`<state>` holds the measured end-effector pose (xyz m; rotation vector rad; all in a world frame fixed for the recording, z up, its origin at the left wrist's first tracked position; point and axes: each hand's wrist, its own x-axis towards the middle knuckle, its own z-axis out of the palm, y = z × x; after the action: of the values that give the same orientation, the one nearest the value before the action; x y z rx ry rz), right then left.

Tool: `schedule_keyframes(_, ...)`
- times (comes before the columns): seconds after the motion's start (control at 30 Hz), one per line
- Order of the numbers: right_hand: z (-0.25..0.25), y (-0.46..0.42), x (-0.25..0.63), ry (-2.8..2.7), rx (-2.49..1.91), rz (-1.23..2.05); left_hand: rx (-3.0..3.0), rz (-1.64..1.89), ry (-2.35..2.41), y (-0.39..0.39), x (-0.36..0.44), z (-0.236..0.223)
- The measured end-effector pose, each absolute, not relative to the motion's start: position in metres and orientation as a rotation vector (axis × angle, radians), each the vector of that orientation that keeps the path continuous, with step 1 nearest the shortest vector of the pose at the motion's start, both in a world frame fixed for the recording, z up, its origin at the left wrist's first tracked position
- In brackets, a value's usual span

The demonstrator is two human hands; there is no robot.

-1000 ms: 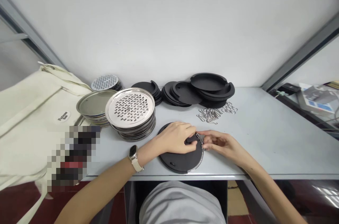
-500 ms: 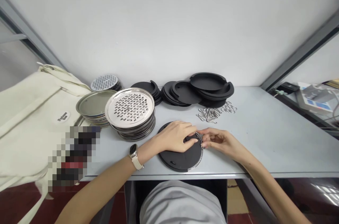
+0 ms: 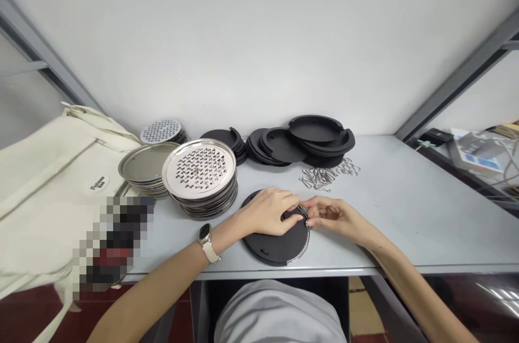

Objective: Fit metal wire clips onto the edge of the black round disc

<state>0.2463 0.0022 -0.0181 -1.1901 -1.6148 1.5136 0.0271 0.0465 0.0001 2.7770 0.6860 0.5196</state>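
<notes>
At the table's front edge lies a black round disc [image 3: 279, 246] with a raised rim, a small hole and a shiny metal edge along its right side. My left hand [image 3: 271, 210] lies over its upper part and holds it, fingers bent and thumb towards the right edge. Opposite, my right hand [image 3: 334, 217] pinches a small metal wire hook [image 3: 303, 210] at the disc's upper right edge. The left fingertips are close to the hook; whether they touch it I cannot tell. My fingers partly hide the hook and the disc's top.
Metal grater plates [image 3: 198, 170] are stacked at left, beside olive round plates [image 3: 148, 162] and perforated discs [image 3: 161, 131]. Behind are black round trays [image 3: 316, 129], with loose wire hooks [image 3: 318, 177] and small rings [image 3: 348, 166] in front. A cream bag [image 3: 48, 186] lies far left.
The wire hook has tilted between my fingers and sits lower against the disc's edge. Both hands stay nearly in place; the view has shifted slightly.
</notes>
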Motion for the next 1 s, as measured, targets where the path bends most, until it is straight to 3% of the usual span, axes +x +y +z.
schedule_keyframes(1.0, -0.0225, -0.0027, 0.2456, -1.593, -1.224, 1.455, 2.760, 0.525, 0.658, 0.0483, 0.0265, -0.0001)
